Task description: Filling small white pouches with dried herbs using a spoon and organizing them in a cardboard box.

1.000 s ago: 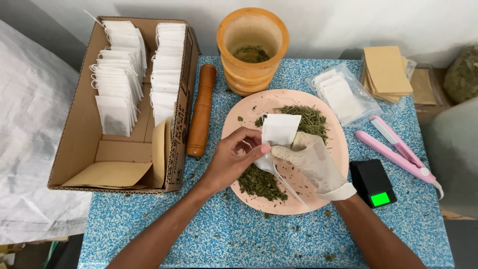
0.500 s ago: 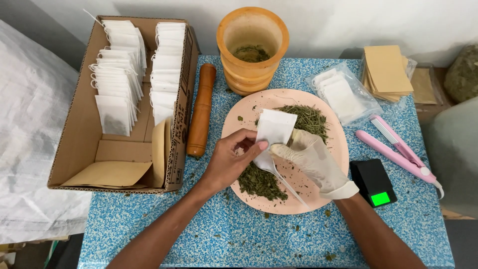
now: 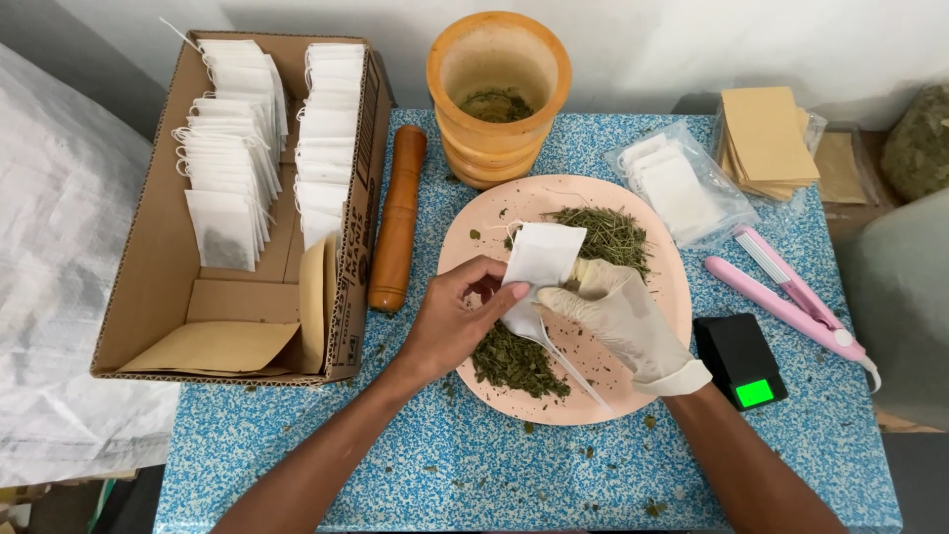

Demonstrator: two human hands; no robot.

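Over pink plate [image 3: 660, 297], both hands (right [image 3: 623, 318] gloved, left [image 3: 457, 318]) pinch white sachet [image 3: 542, 255].

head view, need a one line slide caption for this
Bare left hand and gloved right hand hold a white tea bag over a pink plate of dried herbs.

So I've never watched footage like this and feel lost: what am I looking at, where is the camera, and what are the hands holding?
The camera sits on the person's head, looking down at their own two hands over a blue speckled table. The bare left hand and the gloved right hand together hold a small white paper bag above a pink plate of dried green herbs. A white spoon lies under the hands. Nearby: a cardboard box of filled bags, a wooden mortar, a pestle, a small black scale.
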